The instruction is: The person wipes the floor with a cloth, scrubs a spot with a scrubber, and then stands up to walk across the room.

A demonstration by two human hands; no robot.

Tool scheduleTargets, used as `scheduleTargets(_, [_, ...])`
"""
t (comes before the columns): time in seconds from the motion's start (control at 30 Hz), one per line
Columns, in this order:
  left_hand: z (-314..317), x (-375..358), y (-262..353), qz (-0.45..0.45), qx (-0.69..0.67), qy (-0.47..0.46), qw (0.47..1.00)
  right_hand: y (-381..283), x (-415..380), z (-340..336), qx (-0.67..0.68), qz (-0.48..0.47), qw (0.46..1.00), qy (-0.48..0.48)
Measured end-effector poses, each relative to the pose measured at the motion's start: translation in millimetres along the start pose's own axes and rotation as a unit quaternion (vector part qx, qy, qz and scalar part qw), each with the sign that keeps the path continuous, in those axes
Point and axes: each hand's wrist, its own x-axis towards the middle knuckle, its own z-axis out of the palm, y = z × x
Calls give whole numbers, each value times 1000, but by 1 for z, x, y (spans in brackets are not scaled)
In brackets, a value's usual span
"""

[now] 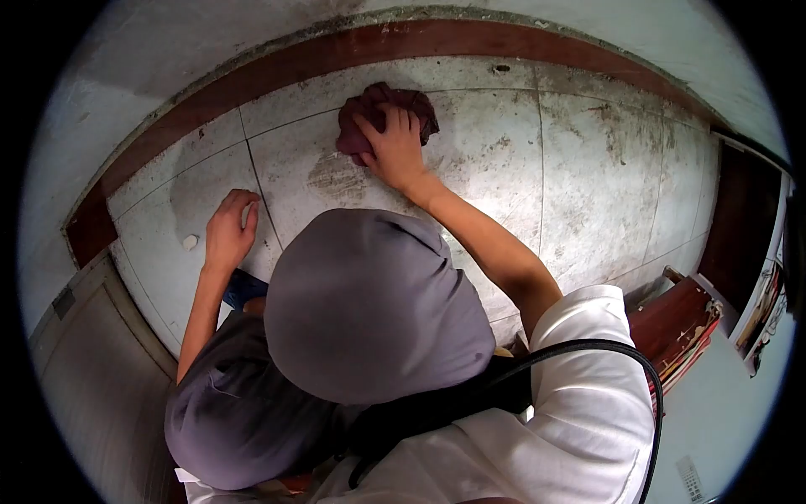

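Fingers spread, my right hand [396,149] presses down on a crumpled dark maroon cloth [357,126] that lies on the tiled floor near the wall. The fingertips sink into its folds, and part of the cloth is hidden under the hand. My left hand [230,229] is at the left, over or on the floor, with bent fingers and the thumb apart, holding nothing. A small whitish scrap [190,242] lies beside it. Dark smudges mark the pale tiles [470,181] around the cloth.
A red-brown skirting strip [277,74] runs along the wall. At the left stands a door-like panel [105,361]. My grey-clad knees [369,302] fill the near middle. To the right are a reddish stack [672,319], a dark doorway [729,214] and a black cable [621,346].
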Motion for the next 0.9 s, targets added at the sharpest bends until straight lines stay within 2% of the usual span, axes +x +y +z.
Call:
scheduleTargets(0.23, [0,-1,-1,1,-3,-7,1000,-5,-3,2,30,8,999,30])
scheduleTargets(0.53, [0,-1,3,-11,1,-11,1000,3,-8,-14,56,32,998,-14])
scheduleTargets(0.63, [2,-1,1,-12,1,-14,1000,3,-13,-9,50,3,999,15])
scheduleTargets(0.7, [3,1,0,-8,-1,-14,1000,2,-15,0,72,-72,994,29])
scheduleTargets(0.77, [2,0,3,-6,-5,-15,1000,-5,-16,11,97,-65,993,17])
scheduleTargets(0.83, [2,-1,2,9,-15,-17,1000,-12,-18,10,68,-63,995,-31])
scheduleTargets(0.9, [9,-2,-3,1,-6,8,1000,-15,-14,19,23,-61,998,-21])
